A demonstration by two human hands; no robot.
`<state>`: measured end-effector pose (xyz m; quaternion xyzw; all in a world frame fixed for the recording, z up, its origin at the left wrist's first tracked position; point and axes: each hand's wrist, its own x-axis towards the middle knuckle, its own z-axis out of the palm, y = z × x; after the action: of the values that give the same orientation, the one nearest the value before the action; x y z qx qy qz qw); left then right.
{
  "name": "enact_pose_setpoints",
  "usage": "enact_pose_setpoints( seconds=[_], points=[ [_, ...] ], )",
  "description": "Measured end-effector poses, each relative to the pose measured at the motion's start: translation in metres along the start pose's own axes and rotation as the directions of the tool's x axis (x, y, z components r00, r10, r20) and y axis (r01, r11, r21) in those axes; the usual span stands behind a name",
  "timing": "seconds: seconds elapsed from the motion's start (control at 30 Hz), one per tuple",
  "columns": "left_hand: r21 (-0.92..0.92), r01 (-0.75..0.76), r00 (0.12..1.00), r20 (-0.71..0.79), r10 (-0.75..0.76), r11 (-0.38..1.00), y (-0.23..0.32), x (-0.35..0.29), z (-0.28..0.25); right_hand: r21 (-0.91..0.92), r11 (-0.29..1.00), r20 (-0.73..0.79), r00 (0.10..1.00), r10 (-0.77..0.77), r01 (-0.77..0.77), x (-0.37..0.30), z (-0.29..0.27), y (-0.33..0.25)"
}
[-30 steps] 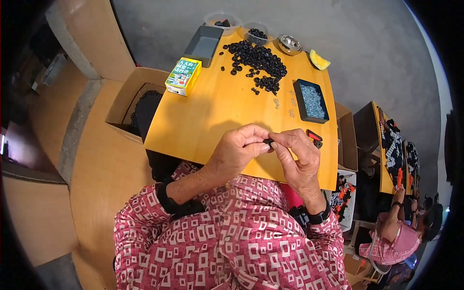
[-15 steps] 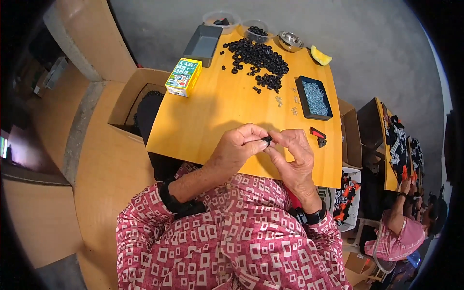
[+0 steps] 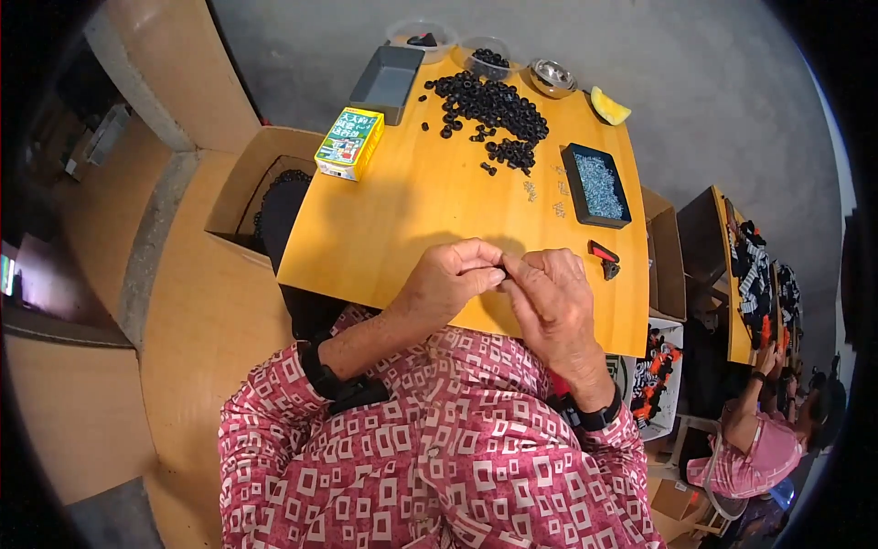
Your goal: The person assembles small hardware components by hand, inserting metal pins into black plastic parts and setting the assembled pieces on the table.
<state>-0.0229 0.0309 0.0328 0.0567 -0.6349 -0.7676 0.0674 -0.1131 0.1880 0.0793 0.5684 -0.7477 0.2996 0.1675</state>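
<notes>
Over the near part of the yellow table [image 3: 366, 261], my left hand [image 3: 455, 277] and my right hand [image 3: 551, 297] meet with fingertips pinched together. Between them is a small black part [image 3: 504, 272], mostly covered by the fingers; its exact kind cannot be made out. Beyond my hands lies a large heap of small black ring-shaped parts [image 3: 494, 108]. A few small metal pieces [image 3: 530, 190] are scattered right of the middle. A black tray [image 3: 622, 220] of small silvery pieces stands to the right. Nearest my right hand is a red and black piece [image 3: 602, 252].
A green and yellow carton [image 3: 350, 145] and a grey tray [image 3: 388, 82] stand at the left. Clear bowls [image 3: 485, 57], a metal bowl [image 3: 552, 79] and a yellow wedge [image 3: 609, 106] line the far edge. Boxes flank the table. Another person [image 3: 754, 439] sits at a second table, right.
My right hand has turned inward, and its fingers have closed further over the small black part. My left hand stays nearly in place.
</notes>
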Motion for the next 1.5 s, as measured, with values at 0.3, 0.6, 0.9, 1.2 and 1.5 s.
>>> enact_pose_setpoints(
  seconds=[0.3, 0.6, 0.9, 1.2, 1.5],
  points=[
    [0.058, 0.003, 1.000, -0.007, -0.003, 0.998, -0.005, 0.002, -0.001, 0.286, 0.955, 0.053, 0.996, 0.067, -0.080, -0.003, 0.005, 0.021],
    [-0.050, 0.003, 1.000, 0.014, -0.002, 0.999, -0.012, 0.002, -0.002, 0.388, 0.890, 0.105, 0.971, 0.214, -0.238, -0.015, 0.007, 0.015],
    [-0.177, 0.033, 0.999, 0.044, -0.026, 0.984, -0.003, 0.000, -0.001, 0.377, 0.920, 0.068, 0.993, 0.092, -0.111, -0.007, 0.008, 0.022],
    [-0.101, 0.046, 0.999, 0.021, -0.044, 0.994, -0.008, 0.000, 0.000, 0.168, 0.985, -0.011, 0.999, -0.035, 0.036, -0.009, 0.008, 0.023],
    [-0.100, 0.029, 0.999, 0.019, -0.027, 0.995, -0.011, 0.001, -0.005, 0.047, 0.993, 0.034, 0.994, -0.107, 0.106, -0.008, 0.006, 0.017]
  ],
)
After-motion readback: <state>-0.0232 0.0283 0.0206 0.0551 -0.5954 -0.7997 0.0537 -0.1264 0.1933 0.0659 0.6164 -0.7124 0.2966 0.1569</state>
